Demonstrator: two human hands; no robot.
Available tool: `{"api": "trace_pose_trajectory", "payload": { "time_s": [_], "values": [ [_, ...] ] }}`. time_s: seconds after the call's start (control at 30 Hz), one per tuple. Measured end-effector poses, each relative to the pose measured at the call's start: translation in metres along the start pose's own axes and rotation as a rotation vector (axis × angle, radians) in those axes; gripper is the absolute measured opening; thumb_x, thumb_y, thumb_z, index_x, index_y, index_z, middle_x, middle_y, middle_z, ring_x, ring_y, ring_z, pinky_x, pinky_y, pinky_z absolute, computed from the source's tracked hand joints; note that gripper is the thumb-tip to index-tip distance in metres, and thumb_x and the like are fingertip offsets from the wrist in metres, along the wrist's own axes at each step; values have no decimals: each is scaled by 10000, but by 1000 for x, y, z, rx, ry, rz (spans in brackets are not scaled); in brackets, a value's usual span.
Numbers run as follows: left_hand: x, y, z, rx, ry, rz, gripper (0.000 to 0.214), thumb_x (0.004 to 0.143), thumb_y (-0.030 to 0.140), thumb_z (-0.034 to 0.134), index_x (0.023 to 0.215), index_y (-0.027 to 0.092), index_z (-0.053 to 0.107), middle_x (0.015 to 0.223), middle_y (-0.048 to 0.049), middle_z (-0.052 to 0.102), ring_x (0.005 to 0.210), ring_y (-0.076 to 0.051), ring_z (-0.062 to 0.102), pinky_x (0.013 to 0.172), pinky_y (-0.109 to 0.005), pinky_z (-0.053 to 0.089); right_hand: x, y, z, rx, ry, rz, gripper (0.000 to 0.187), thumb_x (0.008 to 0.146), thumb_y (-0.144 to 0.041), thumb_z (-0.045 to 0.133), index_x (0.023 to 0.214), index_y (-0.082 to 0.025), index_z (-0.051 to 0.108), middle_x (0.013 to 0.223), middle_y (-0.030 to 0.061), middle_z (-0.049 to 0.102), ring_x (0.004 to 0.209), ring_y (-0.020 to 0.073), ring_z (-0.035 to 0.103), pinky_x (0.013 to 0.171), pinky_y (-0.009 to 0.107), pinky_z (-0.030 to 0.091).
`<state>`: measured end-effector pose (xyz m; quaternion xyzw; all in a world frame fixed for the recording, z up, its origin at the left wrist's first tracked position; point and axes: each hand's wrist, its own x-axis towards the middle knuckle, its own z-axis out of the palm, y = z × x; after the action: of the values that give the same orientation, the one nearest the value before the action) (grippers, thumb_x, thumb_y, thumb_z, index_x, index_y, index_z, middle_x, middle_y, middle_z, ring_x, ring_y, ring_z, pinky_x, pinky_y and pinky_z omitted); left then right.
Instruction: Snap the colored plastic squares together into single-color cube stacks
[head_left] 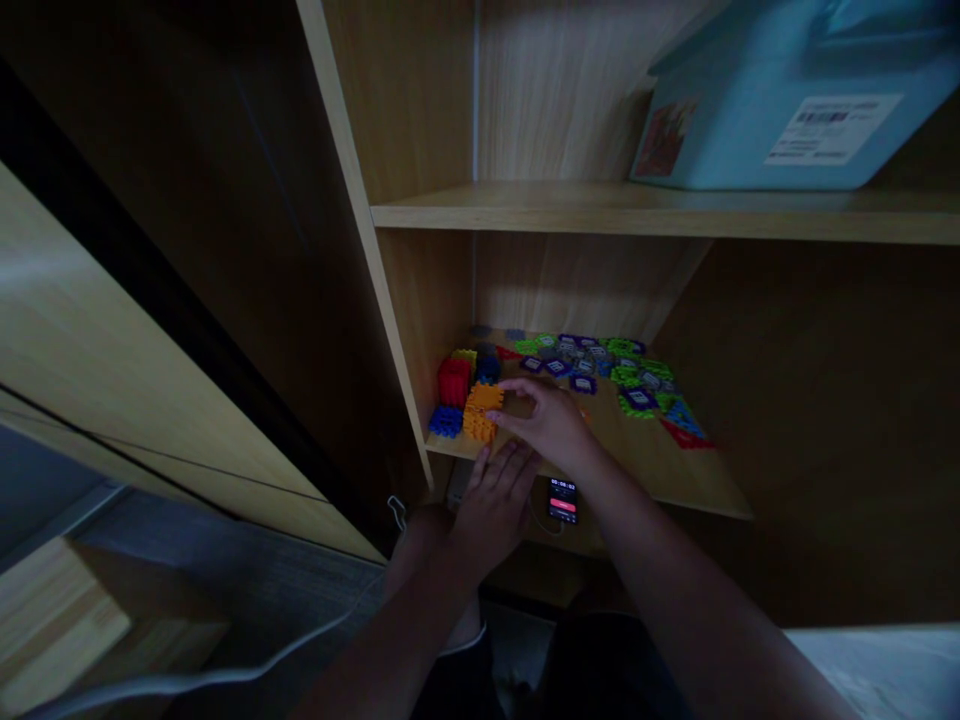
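One orange cube, frame centre, front-left of shelf; one red cube, one blue cube alongside. Right hand fingertips on its right face, grip unclear. Left hand just below, fingers straight, flat

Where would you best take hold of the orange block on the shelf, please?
Probably by its top edges, coming from above and the front: the orange block sits boxy near the shelf edge, a blue piece on its left, the right hand against its right.
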<state>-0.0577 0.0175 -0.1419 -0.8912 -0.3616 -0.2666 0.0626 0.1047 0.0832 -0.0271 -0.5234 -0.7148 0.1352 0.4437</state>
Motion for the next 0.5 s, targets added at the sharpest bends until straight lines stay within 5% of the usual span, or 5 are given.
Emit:
{"api": "trace_pose_trajectory", "payload": {
  "time_s": [0.2,0.5],
  "values": [
    [1,1,-3,21,-9,-3,722,1000,307,599,1688,215,402,1684,-99,508,1623,-293,372,1394,-546,191,2,4,7,50,-43,-43,346,852,-418,898,1158,-311,778,1328,47,784,1230,279,739,1132,489,552],
    [0,1,-3,-7,-2,0,654,1040,325,555,1670,199,428,1701,-73,489,1636,-271,345,1412,-517,107,1,8,7,64,-76,-58,328,878,-412,872,1173,-312,770,1322,44,786,1255,274,736,1141,476,554]
  ]
}}
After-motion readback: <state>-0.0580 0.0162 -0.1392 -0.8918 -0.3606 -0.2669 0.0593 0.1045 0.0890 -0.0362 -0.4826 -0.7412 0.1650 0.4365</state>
